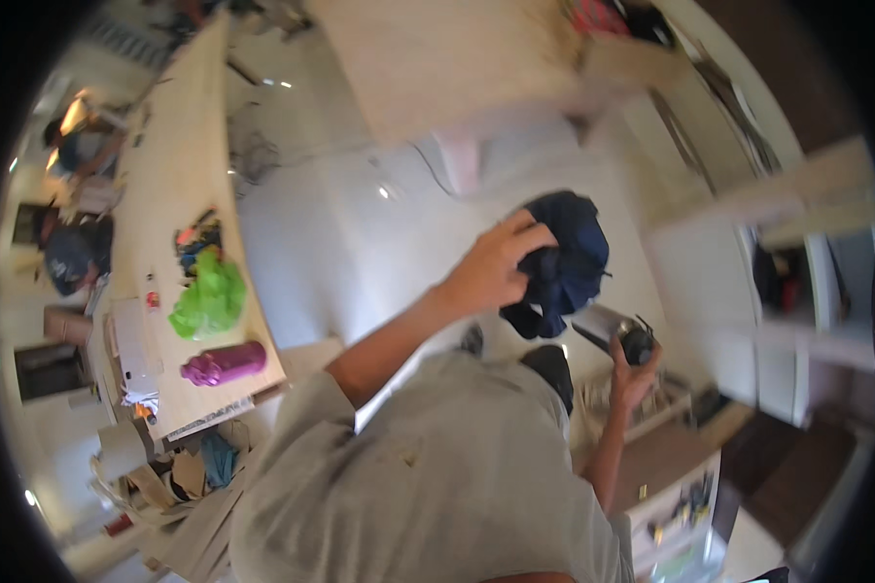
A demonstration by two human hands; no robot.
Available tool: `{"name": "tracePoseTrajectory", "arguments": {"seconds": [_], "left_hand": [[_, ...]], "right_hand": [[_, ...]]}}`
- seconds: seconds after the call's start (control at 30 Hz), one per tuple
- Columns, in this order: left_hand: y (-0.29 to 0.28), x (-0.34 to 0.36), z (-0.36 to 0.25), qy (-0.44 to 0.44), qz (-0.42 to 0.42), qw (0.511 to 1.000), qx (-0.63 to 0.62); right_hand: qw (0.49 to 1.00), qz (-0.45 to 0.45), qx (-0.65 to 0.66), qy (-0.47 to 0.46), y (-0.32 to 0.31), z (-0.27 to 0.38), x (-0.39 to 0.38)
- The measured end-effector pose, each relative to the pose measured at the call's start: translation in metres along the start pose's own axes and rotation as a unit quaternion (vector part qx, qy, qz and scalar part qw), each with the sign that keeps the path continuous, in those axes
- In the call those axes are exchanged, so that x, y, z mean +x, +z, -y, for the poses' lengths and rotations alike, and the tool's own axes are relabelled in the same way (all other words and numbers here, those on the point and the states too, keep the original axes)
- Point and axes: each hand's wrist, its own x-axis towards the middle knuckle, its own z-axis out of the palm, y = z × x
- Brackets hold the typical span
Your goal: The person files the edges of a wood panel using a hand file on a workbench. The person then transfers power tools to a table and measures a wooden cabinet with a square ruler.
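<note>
With the left hand [504,264] pinching the navy cap [576,243] out front and the right hand [636,377] gripping the metal bottle [609,325] just beside it, I'd hold that bottle snug so it doesn't slip.

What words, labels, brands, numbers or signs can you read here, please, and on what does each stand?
None can be read.
Dark blue cloth item in the left hand: no readable print.
Gray bottle in the right hand: no readable print.
Purple bottle: no readable print.
Small red item: any print is too small.
Shirt: its small mark is too blurred.
</note>
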Motion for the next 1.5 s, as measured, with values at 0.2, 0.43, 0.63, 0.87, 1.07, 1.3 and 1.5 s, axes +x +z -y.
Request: {"name": "tracePoseTrajectory", "arguments": {"seconds": [0.2, 0.43, 0.63, 0.87, 1.07, 1.3, 1.5], "left_hand": [[-0.153, 0.031, 0.016, 0.013, -0.233, 0.972, 0.033], [-0.278, 0.042, 0.043, -0.035, -0.381, 0.911, 0.152], [-0.352, 0.023, 0.047, -0.111, -0.511, 0.816, 0.248], [-0.425, -0.005, 0.084, -0.187, -0.590, 0.692, 0.370], [-0.508, -0.063, 0.142, -0.247, -0.658, 0.654, 0.280], [-0.627, -0.141, 0.210, -0.258, -0.703, 0.609, 0.260], [-0.687, -0.197, 0.272, -0.250, -0.748, 0.545, 0.285]], "right_hand": [[0.976, 0.105, 0.135, -0.134, 0.105, 0.197, 0.104], [0.928, 0.185, 0.218, -0.240, 0.224, 0.355, 0.188], [0.878, 0.347, 0.266, -0.195, 0.308, 0.458, 0.224], [0.868, 0.385, 0.213, -0.232, 0.384, 0.540, 0.209], [0.818, 0.428, 0.228, -0.310, 0.431, 0.595, 0.144], [0.789, 0.464, 0.205, -0.347, 0.529, 0.700, 0.016], [0.745, 0.491, 0.182, -0.413, 0.629, 0.811, -0.104]]}}
